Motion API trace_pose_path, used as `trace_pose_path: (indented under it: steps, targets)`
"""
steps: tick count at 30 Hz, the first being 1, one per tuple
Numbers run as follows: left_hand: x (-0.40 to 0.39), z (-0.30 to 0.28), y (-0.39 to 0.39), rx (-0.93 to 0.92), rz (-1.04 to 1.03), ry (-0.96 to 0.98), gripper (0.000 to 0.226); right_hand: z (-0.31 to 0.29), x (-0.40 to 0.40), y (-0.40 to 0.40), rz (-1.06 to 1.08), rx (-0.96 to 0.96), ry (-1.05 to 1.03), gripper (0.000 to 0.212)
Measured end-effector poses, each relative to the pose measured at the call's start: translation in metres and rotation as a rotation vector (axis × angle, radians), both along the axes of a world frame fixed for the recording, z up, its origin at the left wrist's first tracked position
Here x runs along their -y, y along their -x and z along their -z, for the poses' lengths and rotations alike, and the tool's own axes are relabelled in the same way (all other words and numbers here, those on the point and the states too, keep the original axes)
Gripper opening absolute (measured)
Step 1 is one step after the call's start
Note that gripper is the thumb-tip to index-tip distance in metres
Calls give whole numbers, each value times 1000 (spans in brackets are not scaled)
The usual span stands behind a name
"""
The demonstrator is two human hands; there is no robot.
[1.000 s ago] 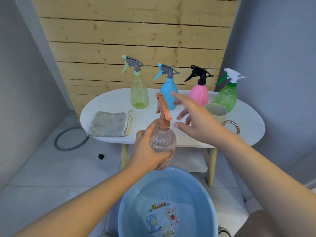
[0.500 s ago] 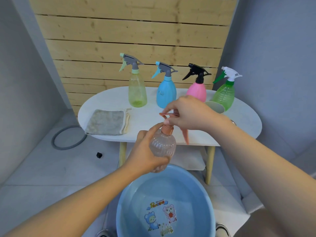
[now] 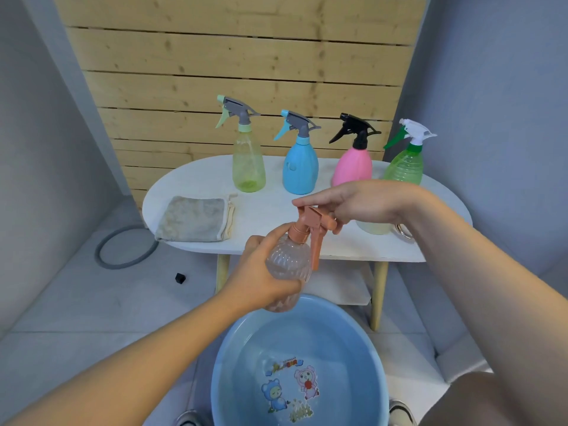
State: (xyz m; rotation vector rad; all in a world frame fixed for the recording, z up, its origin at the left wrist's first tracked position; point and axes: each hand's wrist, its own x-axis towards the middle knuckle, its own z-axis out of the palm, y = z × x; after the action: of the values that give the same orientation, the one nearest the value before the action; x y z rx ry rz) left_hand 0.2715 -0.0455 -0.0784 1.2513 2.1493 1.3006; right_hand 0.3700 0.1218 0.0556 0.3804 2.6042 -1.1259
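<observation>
Your L hand grips the clear ribbed spray bottle round the body, fingers curled. Bottle is roughly upright, held in the air above the far rim of the blue basin, just in front of the worktop edge. Your R hand pinches the orange trigger head from above. Head sits on the neck, nozzle to the right, lever hanging down. Can't tell if it's screwed tight. Basin is on the floor w/ cartoon print inside. Back of worktop, L to R: yellow-green bottle, blue bottle, pink bottle, green bottle. Grey cloth lies at the left front. Cup is partly hidden behind your R wrist.
</observation>
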Motion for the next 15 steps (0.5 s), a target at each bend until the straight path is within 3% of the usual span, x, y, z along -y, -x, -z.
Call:
trace_pose_path:
  steps: [4,6,8,12,15]
  targets:
    - [-1,-2,1,-3,31,3,90,5,-10,2,-107,-36,-137,45]
    - [-4,-2,-1,-7,40,1,92,8,-11,6,-70,-130,-288,24]
    - [-5,-4,-2,-32,37,-18,93,11,-6,6,24,-234,-295,12]
    - [-6,-3,-2,9,-31,-39,86,26,8,15,236,-320,-268,28]
    - [-7,-3,0,30,-54,-49,84,34,23,21,288,-431,-276,65]
